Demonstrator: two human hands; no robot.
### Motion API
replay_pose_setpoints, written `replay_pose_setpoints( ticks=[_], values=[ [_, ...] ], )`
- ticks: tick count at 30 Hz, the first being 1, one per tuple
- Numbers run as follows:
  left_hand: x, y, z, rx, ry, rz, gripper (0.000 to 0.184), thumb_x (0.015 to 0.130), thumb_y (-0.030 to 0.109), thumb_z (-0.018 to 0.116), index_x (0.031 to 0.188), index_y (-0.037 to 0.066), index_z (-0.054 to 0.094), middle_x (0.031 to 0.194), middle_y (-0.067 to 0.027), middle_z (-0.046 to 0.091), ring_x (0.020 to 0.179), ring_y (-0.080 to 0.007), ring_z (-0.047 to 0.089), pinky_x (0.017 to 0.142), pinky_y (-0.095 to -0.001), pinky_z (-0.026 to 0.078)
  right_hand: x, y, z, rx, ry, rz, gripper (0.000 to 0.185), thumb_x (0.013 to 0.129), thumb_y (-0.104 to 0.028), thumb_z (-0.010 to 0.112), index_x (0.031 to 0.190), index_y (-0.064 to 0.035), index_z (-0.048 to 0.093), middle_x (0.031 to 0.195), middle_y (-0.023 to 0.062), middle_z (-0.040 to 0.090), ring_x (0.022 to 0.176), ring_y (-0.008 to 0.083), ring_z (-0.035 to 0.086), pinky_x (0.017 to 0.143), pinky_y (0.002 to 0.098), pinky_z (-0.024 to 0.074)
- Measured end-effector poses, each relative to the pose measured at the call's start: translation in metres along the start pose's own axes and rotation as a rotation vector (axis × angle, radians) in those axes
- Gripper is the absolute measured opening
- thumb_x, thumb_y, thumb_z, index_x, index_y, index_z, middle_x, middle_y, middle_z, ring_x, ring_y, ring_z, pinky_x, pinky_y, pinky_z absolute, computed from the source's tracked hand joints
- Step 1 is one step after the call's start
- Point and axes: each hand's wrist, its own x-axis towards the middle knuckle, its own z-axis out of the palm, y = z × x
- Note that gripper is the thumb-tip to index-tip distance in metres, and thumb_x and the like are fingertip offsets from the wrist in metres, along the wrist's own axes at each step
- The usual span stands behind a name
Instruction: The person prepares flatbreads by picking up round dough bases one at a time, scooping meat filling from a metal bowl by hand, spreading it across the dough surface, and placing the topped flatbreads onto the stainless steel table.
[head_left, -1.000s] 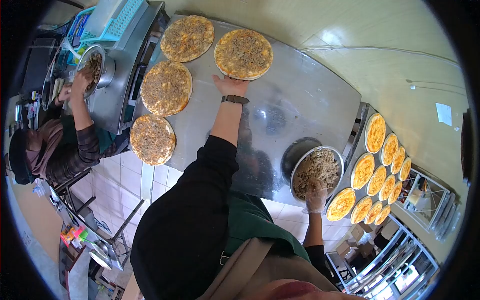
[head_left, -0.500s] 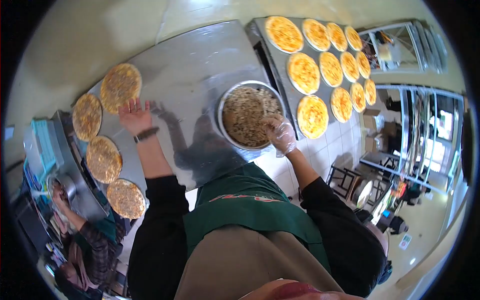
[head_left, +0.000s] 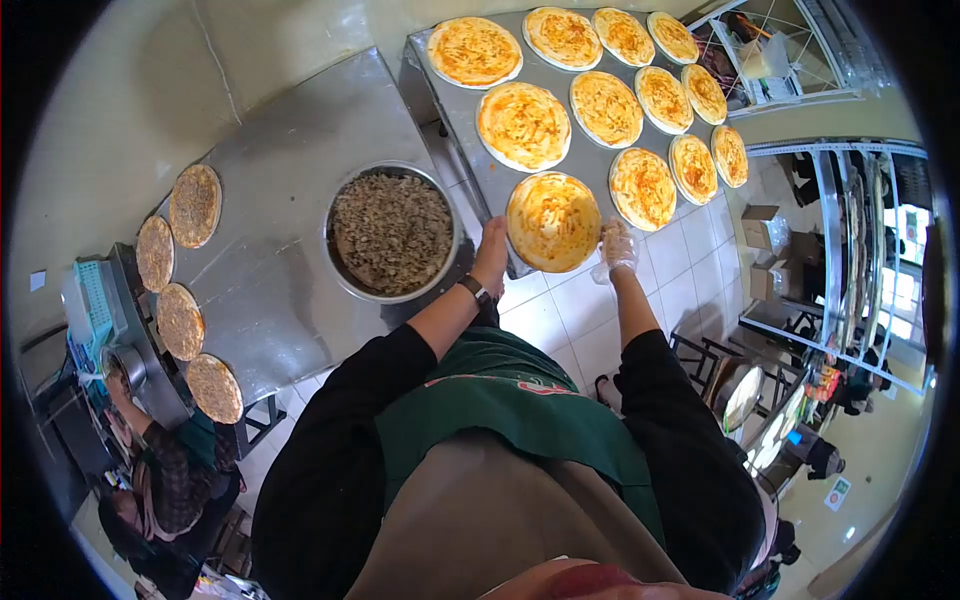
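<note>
A round flatbread (head_left: 553,222) with a yellow-orange topping overhangs the near edge of the right-hand steel table. My bare left hand (head_left: 490,258), a dark band on its wrist, grips the left rim, its fingers partly hidden. At the right rim is my right hand (head_left: 616,250) in a clear plastic glove, fingers curled in against the bread. Left of both hands, a large metal bowl (head_left: 334,262) stands on the other steel table, holding a crumbly brown filling (head_left: 392,232).
Several more orange-topped flatbreads (head_left: 606,110) lie in rows on the right table (head_left: 458,118). Brown-topped flatbreads (head_left: 195,205) line the far left of the left table (head_left: 290,160). A co-worker (head_left: 180,480) is at a metal pot at lower left. Shelving (head_left: 840,250) stands at right.
My left hand has left the brown-topped flatbreads and come to an orange-topped one. My right hand has come out of the bowl to the same flatbread. The view has shifted right.
</note>
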Motion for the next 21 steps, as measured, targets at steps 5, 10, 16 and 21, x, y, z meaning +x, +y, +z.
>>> replay_pose_setpoints(
  ticks=[5, 10, 16, 21],
  values=[
    [0.031, -0.020, 0.032, -0.013, 0.218, 0.277, 0.056, 0.097, 0.052, 0.037, 0.122, 0.003, 0.049, 0.110, -0.0102, 0.057, 0.099, -0.0183, 0.053, 0.090, -0.0332, 0.038, 0.008, -0.055, -0.021, -0.046, -0.136, 0.117, 0.059, 0.098, -0.049, 0.031, 0.116, -0.0016, 0.062, 0.107, 0.0271, 0.063, 0.107, 0.0385, 0.058, 0.089, 0.0425, 0.0463],
    [0.021, 0.008, 0.019, -0.204, 0.037, -0.075, 0.057, 0.094, 0.059, 0.038, 0.112, 0.009, 0.058, 0.094, -0.0050, 0.060, 0.093, -0.0173, 0.053, 0.083, -0.0322, 0.037, 0.015, -0.067, -0.022, 0.737, -0.187, 0.451, 0.053, 0.097, -0.047, 0.042, 0.124, -0.0028, 0.056, 0.114, 0.0162, 0.063, 0.101, 0.0294, 0.062, 0.085, 0.0402, 0.0499],
    [0.008, 0.009, 0.006, -0.424, -0.118, -0.016, 0.042, 0.097, 0.042, 0.043, 0.112, 0.006, 0.059, 0.105, -0.0078, 0.064, 0.101, -0.0230, 0.057, 0.090, -0.0427, 0.044, 0.008, -0.081, -0.026, 1.246, -0.493, 0.410, 0.058, 0.097, -0.051, 0.042, 0.131, -0.0041, 0.047, 0.121, 0.0105, 0.058, 0.107, 0.0228, 0.057, 0.096, 0.0371, 0.0455],
    [-0.006, 0.004, -0.043, -0.761, -0.377, 0.177, 0.044, 0.098, 0.037, 0.041, 0.130, 0.009, 0.051, 0.128, -0.0122, 0.057, 0.125, -0.0248, 0.048, 0.102, -0.0461, 0.043, -0.032, -0.206, -0.074, 1.297, -1.037, 0.276, 0.061, 0.098, -0.053, 0.034, 0.129, -0.0019, 0.048, 0.126, 0.0151, 0.056, 0.118, 0.0247, 0.052, 0.101, 0.0384, 0.0415]
  ],
)
